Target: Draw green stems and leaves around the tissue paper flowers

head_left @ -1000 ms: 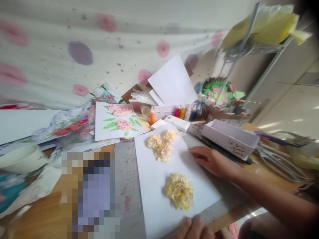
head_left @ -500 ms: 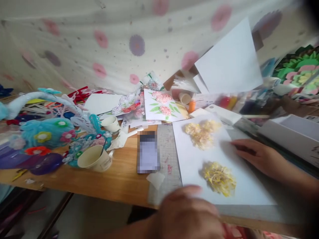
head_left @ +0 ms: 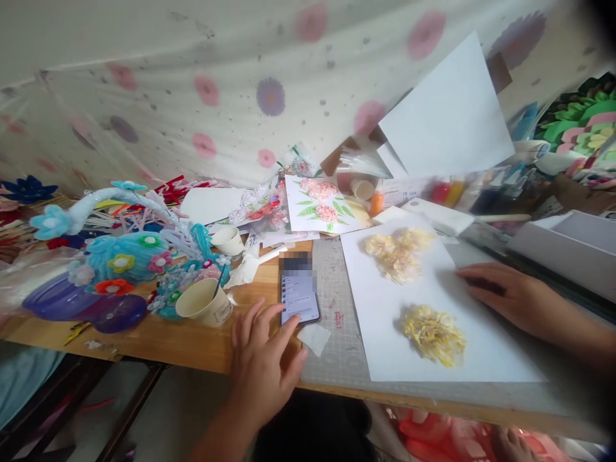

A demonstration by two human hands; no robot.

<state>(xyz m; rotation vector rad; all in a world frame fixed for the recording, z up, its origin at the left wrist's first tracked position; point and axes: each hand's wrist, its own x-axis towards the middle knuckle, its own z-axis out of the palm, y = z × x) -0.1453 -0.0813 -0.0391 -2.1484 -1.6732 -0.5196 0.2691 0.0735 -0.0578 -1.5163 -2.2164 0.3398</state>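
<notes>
My left hand (head_left: 264,359) is over the lower edge of a smartphone (head_left: 299,292), fingers spread, one fingertip at its lit screen. The phone lies flat where the wood meets a grey cutting mat (head_left: 332,276). My right hand (head_left: 505,298) rests with fingers stretched out at the right edge of a white sheet of paper (head_left: 380,321), holding nothing. On that sheet lie a clustered pale-yellow flower piece (head_left: 399,253) and a rounder yellow-tipped one (head_left: 436,335). A small white scrap (head_left: 315,337) is just below the phone.
Left of the phone stand a paper cup with a brush (head_left: 205,305) and a smaller cup (head_left: 228,240). Blue fuzzy flower crafts (head_left: 128,253) crowd the left. A peony-like picture (head_left: 321,205) is behind the phone; a white box (head_left: 568,256) stands at the right.
My left hand has moved left from in front of the paper to the phone, its fingers now spread. My right hand stays at the sheet's edge. The view has shifted slightly.
</notes>
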